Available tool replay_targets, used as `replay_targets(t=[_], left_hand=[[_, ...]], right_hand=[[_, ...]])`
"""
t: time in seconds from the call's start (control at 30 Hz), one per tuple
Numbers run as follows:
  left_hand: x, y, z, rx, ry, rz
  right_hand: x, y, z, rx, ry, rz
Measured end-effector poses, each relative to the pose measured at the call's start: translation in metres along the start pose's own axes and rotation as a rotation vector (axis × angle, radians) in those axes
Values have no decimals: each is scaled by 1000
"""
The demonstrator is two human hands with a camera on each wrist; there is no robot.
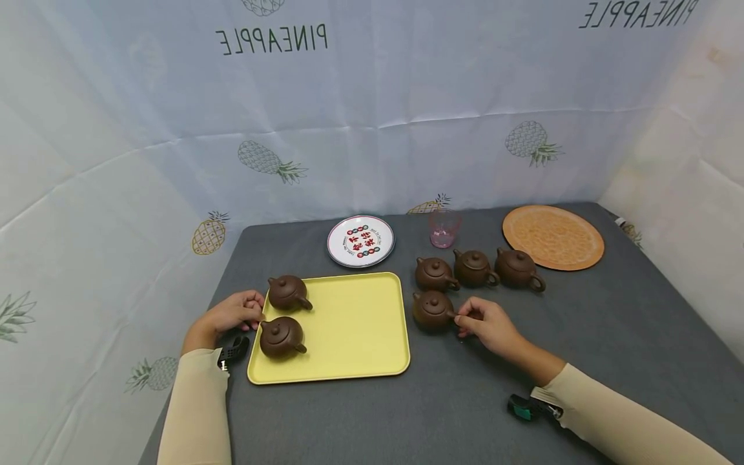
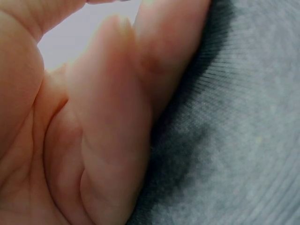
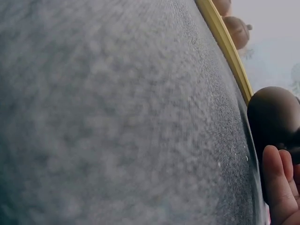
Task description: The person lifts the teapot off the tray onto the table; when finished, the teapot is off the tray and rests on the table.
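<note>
In the head view, my right hand (image 1: 485, 326) pinches the handle of a brown teapot (image 1: 433, 311), nearest me in the group right of the tray. The right wrist view shows my fingers (image 3: 276, 176) up against that teapot's dark body (image 3: 274, 112). My left hand (image 1: 237, 311) holds the left rim of a yellow tray (image 1: 354, 329), its fingers bent. In the left wrist view only these bent fingers (image 2: 110, 117) and grey cloth show; the fingertips at the rim are hidden there. On the tray's left side stand two brown teapots, a back one (image 1: 287, 292) and a front one (image 1: 281, 338).
Behind the gripped teapot stand three more, left (image 1: 433, 274), middle (image 1: 473, 268) and right (image 1: 516, 267). A white printed plate (image 1: 360, 241), a pink clear cup (image 1: 444, 232) and a round tan board (image 1: 552, 237) lie along the back, before a pineapple-print curtain (image 1: 372, 161).
</note>
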State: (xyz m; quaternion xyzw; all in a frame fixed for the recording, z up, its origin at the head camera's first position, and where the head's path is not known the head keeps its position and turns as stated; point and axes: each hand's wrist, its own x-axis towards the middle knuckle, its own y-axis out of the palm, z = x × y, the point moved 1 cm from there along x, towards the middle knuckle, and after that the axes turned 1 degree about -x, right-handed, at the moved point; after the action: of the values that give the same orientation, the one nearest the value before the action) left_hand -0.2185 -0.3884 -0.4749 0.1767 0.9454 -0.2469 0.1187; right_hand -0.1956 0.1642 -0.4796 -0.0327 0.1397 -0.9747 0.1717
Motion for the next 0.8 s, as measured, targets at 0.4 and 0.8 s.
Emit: replay_targets(t=[0.4, 0.8], left_hand=[[1, 0, 2, -2, 8, 12], [1, 0, 3, -1, 0, 2]], right_hand=[[-3, 5, -3, -43, 22, 3], [-2, -5, 4, -257, -28, 8]])
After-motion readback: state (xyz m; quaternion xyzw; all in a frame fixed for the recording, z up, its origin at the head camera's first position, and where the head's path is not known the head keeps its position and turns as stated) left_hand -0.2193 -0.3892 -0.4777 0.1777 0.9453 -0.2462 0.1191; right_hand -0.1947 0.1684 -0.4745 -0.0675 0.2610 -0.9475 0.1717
